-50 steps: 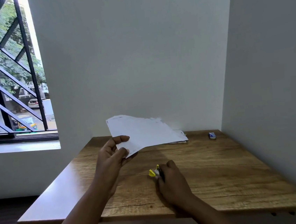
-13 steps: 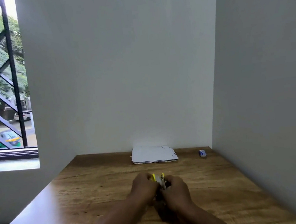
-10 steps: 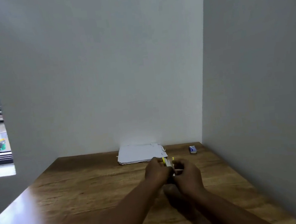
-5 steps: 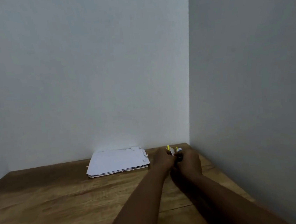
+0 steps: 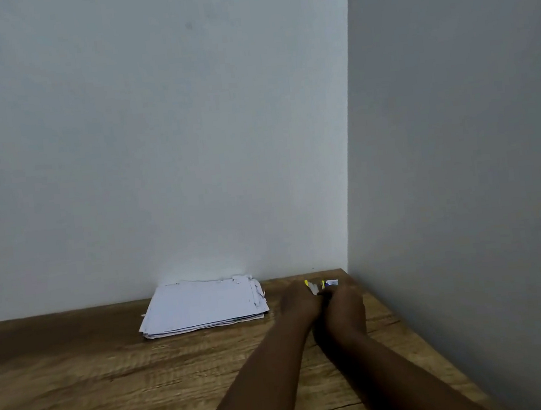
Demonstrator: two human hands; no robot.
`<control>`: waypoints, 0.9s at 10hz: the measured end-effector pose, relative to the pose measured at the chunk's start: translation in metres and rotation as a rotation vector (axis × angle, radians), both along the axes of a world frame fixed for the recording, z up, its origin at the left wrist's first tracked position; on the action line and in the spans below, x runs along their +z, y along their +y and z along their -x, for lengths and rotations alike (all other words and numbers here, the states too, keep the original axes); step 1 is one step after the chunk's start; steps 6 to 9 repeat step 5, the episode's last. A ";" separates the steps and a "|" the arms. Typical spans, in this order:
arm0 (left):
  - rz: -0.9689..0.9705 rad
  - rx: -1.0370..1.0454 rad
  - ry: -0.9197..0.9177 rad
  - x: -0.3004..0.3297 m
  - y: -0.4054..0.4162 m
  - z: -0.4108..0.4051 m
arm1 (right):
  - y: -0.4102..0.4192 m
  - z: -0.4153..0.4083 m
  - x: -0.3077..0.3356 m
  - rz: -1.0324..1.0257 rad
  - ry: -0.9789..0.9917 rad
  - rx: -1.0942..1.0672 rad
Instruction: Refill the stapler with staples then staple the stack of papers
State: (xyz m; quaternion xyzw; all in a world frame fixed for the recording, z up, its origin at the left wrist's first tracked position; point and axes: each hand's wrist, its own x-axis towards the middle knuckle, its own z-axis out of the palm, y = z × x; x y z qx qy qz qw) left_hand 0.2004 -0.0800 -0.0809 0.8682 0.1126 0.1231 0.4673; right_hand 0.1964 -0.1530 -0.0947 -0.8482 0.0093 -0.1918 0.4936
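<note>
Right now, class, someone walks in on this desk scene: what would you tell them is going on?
A person is working at a wooden desk in a corner. Both hands are together near the far right of the desk: the left hand and right hand hold a small yellow stapler, mostly hidden between the fingers. A small blue-and-white box shows just behind it. The stack of papers lies flat against the back wall, untouched. Whether staples are loaded cannot be seen.

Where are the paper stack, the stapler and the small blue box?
paper stack (image 5: 202,303), head view, middle of top sheet.
stapler (image 5: 313,287), head view, yellow and metal part showing above the hands.
small blue box (image 5: 332,282), head view, visible top.
</note>
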 end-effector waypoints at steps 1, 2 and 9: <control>0.039 -0.021 -0.036 -0.003 -0.002 0.008 | -0.003 0.002 0.002 -0.119 -0.005 0.006; -0.211 -0.035 -0.127 0.000 0.010 0.032 | -0.005 0.011 0.001 0.131 -0.031 0.055; -0.735 0.433 -0.546 0.073 0.100 0.140 | 0.010 0.082 0.075 0.599 -0.420 0.090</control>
